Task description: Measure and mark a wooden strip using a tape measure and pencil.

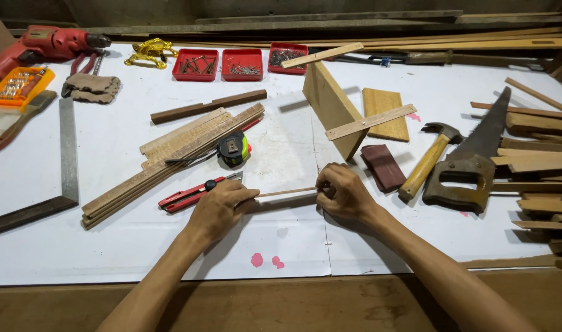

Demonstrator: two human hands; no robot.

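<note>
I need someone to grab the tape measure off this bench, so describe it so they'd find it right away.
On the white-covered workbench, look just beyond the left hand, at the end of the pile of wooden slats. The tape measure is the small round black case with a yellow-green edge, unlike the long flat red utility knife beside it.

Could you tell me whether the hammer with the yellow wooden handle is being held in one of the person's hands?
No, the yellow-handled hammer lies untouched on the white table, while both hands grip a thin wooden strip.
</note>
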